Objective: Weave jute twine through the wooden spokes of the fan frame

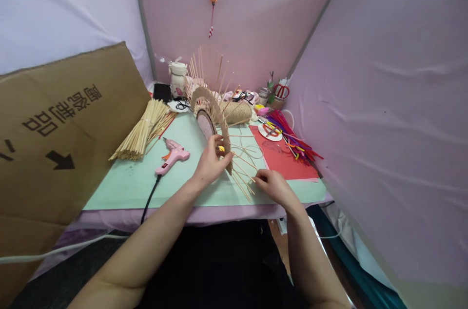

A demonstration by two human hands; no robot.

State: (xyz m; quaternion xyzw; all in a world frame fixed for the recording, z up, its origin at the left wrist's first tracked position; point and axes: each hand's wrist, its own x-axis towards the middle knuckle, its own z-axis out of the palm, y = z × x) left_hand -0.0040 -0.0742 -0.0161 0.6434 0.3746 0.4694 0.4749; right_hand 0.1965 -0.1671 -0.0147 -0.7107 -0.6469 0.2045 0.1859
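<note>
L hand (215, 158) hides pt of the cardboard ring (221, 119) near its lower edge; far-side sticks blur into clutter behind. R fingertips small, exact contact hard to see. Cardboard sheet (73, 119) cut off at L edge of view.

Ring's held up over the mid surface (124, 187), stood on edge & tilted, pale disc (206, 124) facing L; long axis runs from upper L/back to lower R/near. Thin sticks fan out from it, some up, some R & twd the person.

L grip: closed round the rim, thumb one side, fingers other. R grip: thumb & fingers pinched tog. on the end of a thin stick (245, 173).

Containers at back: lidded white bottle (178, 77), contents n/v; pot (277, 103) w/ red-handled scissors (281, 91), glass jar (263, 95) beside it.
</note>
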